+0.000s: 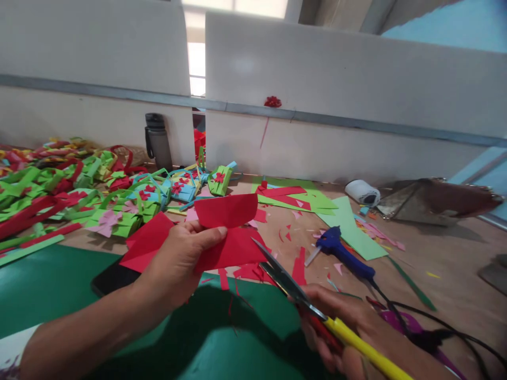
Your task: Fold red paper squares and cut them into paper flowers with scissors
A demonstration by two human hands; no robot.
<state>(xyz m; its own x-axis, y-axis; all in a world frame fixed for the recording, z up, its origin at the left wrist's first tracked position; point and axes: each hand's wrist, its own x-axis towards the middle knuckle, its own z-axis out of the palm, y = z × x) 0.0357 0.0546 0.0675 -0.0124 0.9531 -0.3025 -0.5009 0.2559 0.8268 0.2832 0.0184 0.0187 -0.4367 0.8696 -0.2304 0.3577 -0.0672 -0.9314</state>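
My left hand pinches a folded piece of red paper, thumb on top, holding it up over the table. In my right hand is a pair of scissors with a yellow and red handle. Their blades are spread and point at the right edge of the red paper, with one tip beside it. More red paper lies behind my left wrist. Partly under it is a dark flat object, perhaps a phone. Red paper scraps lie beyond the blades.
Small green paper bags with handles are heaped at left, near a dark bottle. A blue glue gun with a black cord lies right. Green sheets, a white roll and a brown bag sit behind. White panels stand at the back.
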